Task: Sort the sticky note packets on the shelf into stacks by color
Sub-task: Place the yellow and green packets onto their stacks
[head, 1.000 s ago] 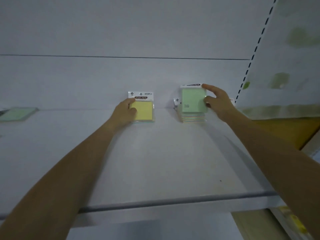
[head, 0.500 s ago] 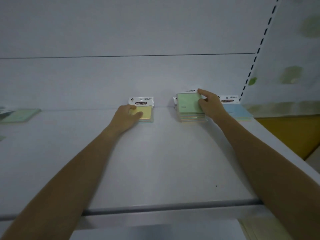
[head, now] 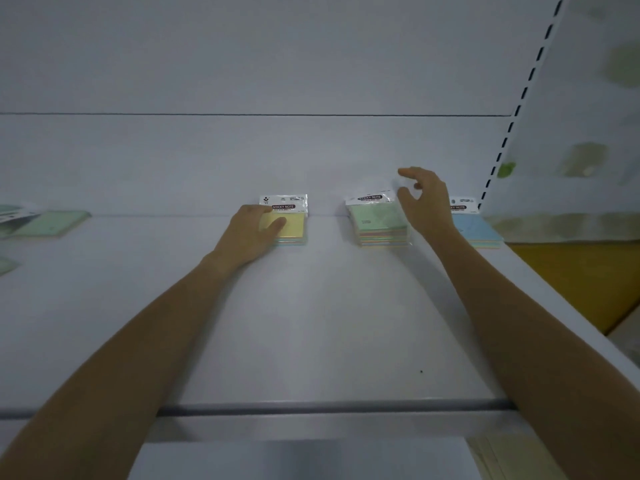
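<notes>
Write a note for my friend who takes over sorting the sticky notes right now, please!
Left hand rests flat on the yellow packet, open.
Right hand hovers open beside the green-topped stack, holding nothing.
Blue-topped stack sits right of it.
Done: yellow, green and blue piles started along the back.
To do: loose green packets at far left likely belong on the green-topped stack.

A shop: slotted shelf upright (head: 512, 123), packaged sticky notes (head: 379, 220).
</notes>
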`<state>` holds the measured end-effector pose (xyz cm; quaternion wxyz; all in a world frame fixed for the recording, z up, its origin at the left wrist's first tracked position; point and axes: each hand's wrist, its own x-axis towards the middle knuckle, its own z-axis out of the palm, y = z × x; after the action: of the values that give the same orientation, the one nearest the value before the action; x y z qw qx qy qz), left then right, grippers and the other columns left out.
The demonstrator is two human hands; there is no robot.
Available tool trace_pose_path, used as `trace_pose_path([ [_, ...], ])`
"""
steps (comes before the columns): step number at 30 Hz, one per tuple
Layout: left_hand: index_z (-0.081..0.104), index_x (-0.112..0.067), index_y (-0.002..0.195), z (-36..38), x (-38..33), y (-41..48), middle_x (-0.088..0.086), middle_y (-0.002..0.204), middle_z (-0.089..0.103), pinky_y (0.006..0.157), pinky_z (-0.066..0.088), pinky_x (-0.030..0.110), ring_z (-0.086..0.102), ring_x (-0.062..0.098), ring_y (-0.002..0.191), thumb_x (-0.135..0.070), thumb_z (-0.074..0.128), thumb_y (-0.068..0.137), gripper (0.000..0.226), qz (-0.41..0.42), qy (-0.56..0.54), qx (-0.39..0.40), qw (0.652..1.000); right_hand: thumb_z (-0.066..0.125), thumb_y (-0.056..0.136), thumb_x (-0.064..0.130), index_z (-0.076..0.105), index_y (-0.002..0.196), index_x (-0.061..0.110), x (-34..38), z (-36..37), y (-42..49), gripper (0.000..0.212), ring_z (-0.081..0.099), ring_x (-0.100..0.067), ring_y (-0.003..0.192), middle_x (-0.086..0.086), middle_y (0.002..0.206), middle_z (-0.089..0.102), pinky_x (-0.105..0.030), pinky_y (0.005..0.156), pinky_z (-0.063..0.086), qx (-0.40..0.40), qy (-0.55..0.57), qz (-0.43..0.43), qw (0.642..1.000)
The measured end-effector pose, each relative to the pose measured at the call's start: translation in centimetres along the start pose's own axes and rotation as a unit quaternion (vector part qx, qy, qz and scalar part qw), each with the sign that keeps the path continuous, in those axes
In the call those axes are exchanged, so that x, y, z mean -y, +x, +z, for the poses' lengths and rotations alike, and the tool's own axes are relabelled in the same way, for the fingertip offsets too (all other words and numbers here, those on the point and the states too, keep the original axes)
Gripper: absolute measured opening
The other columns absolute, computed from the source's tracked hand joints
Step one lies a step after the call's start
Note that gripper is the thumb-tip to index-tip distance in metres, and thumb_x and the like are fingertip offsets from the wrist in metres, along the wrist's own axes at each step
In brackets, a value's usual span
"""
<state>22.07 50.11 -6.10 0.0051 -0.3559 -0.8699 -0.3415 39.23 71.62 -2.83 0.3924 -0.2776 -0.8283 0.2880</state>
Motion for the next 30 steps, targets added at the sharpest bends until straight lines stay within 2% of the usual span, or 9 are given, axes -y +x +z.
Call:
trace_pose_path([
  [3,0.049,-0.011,0.13,-1.6,0.5,-0.2,0.013,0.14,0.046,0.112,0.029,0.037,0.04,0.028,0.13,-0.037,0.046,0.093,0.045,0.039,0.041,0.002,0.998,0.052,0.087,0.01,0.057,0.12,0.011,2.4,0.7,-1.1,0.034,0.05,-0.031,0.115,-0.01,0.131,0.055,-0.036,0.104,0.034,0.024,-0.042,-0.095,0.994],
  [8,0.044,-0.015,0.134,-6.5,2.2,-1.7,0.007,0.144,0.042,0.109,0.031,0.039,0.035,0.028,0.134,-0.038,0.038,0.096,0.045,0.078,0.141,-0.024,0.987,0.053,0.088,0.017,0.055,0.124,0.015,8.0,4.3,-2.7,0.036,0.045,-0.031,0.123,-0.006,0.134,0.053,-0.038,0.104,0.032,0.131,-0.131,-0.194,0.963],
  [16,0.043,-0.016,0.135,-19.0,13.1,-9.4,0.007,0.142,0.045,0.107,0.034,0.041,0.041,0.03,0.129,-0.037,0.035,0.097,0.044,0.065,0.252,-0.036,0.965,0.045,0.093,0.027,0.044,0.133,0.019,20.5,15.5,-8.6,0.041,0.037,-0.029,0.13,-0.003,0.142,0.045,-0.037,0.106,0.028,0.202,-0.152,-0.231,0.939],
  [23,0.042,-0.018,0.135,-29.5,24.5,-15.2,0.01,0.143,0.045,0.106,0.034,0.042,0.04,0.03,0.13,-0.037,0.034,0.096,0.044,-0.019,0.293,-0.048,0.955,0.044,0.093,0.03,0.042,0.134,0.02,30.3,26.5,-13.4,0.042,0.036,-0.028,0.13,-0.003,0.142,0.044,-0.037,0.107,0.028,0.266,-0.152,-0.27,0.913],
  [27,0.045,-0.016,0.133,-33.1,30.1,-16.4,0.011,0.142,0.045,0.107,0.033,0.042,0.04,0.031,0.13,-0.041,0.034,0.095,0.047,-0.079,0.289,-0.057,0.952,0.048,0.091,0.031,0.048,0.129,0.02,34.0,32.3,-14.5,0.04,0.042,-0.03,0.125,-0.004,0.137,0.049,-0.039,0.104,0.032,0.31,-0.122,-0.272,0.903],
  [30,0.043,-0.017,0.135,-34.6,33.3,-15.8,0.011,0.144,0.043,0.108,0.031,0.042,0.037,0.031,0.131,-0.039,0.034,0.096,0.045,-0.113,0.287,-0.051,0.95,0.05,0.09,0.039,0.047,0.131,0.022,35.8,35.7,-14.2,0.044,0.039,-0.029,0.128,-0.005,0.139,0.046,-0.04,0.108,0.031,0.347,-0.134,-0.272,0.888],
])
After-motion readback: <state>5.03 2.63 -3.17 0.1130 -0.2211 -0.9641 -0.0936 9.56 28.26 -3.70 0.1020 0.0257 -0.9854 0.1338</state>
